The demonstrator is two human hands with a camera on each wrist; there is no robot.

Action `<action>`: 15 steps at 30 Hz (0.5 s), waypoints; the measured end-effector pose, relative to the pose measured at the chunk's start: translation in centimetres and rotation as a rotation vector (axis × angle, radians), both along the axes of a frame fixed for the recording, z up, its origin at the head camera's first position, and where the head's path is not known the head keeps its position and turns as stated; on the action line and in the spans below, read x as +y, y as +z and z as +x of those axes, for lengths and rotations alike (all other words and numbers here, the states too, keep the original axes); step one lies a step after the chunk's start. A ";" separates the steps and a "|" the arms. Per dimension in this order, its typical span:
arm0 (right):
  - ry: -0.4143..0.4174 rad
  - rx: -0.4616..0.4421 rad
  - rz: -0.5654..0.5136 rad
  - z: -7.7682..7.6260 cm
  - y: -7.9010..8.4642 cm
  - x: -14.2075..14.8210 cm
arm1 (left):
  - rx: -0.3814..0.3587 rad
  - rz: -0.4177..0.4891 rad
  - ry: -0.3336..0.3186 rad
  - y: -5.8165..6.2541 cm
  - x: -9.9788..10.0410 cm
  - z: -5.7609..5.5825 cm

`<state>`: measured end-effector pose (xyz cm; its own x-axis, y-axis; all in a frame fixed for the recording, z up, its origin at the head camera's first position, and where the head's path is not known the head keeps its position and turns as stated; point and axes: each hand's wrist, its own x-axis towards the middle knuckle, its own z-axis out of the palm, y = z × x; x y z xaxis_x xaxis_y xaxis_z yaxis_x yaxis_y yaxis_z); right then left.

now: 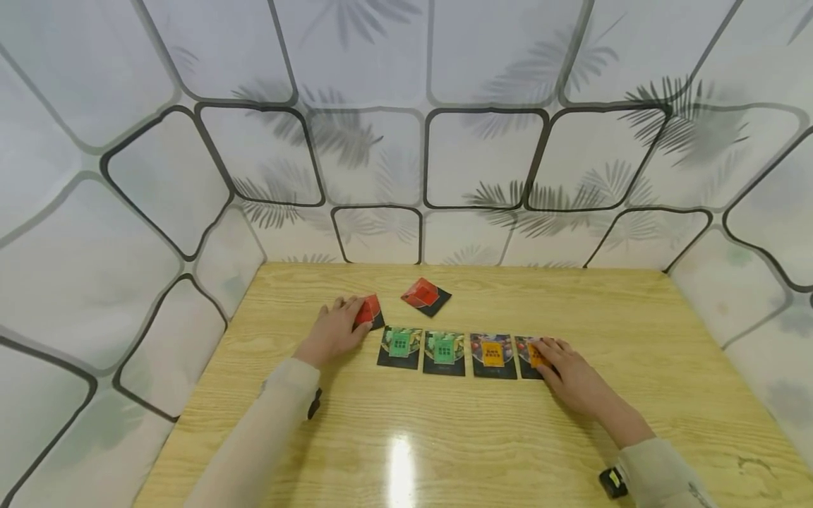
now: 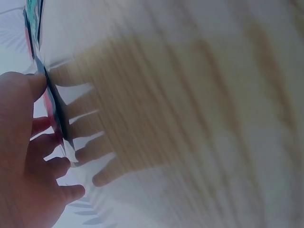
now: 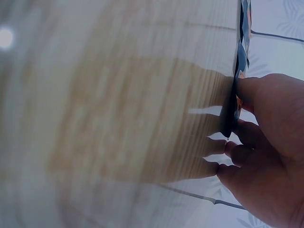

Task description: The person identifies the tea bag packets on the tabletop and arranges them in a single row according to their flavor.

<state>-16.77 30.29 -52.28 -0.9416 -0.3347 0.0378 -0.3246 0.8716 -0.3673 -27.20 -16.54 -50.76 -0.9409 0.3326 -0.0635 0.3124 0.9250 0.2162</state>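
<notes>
In the head view my left hand (image 1: 332, 333) lies over the left part of a red-and-black food packet (image 1: 373, 311). Its thumb is at the near edge and the fingers reach across the far side, holding the packet at the table. My right hand (image 1: 574, 375) holds an orange-labelled packet (image 1: 526, 358), covering its right part, at the right end of a row. In the left wrist view the thumb and fingers (image 2: 38, 84) meet the packet's dark edge (image 2: 59, 116). The right wrist view shows the thumb against the other packet (image 3: 231, 111), with fingers beyond it.
Two green-labelled packets (image 1: 400, 346) and another orange-labelled packet (image 1: 493, 355) lie side by side between my hands. Behind them a second red packet (image 1: 427, 296) lies turned at an angle. The wooden table (image 1: 483, 437) meets patterned walls (image 1: 485, 162) at the back and sides.
</notes>
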 end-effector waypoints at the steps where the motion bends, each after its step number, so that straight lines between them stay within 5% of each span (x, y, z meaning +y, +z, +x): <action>1: 0.000 -0.003 -0.001 0.0 0.0 0.0 | 0.001 0.000 -0.004 -0.1 -0.1 0.0; 15: 0.004 0.005 0.005 0.1 0.0 -0.1 | 0.000 -0.052 -0.062 -0.1 -0.9 1.4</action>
<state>-16.68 30.18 -52.24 -0.9400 -0.3385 0.0414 -0.3300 0.8721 -0.3615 -25.76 -17.41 -50.88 -0.9185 0.3866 -0.0825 0.3694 0.9138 0.1688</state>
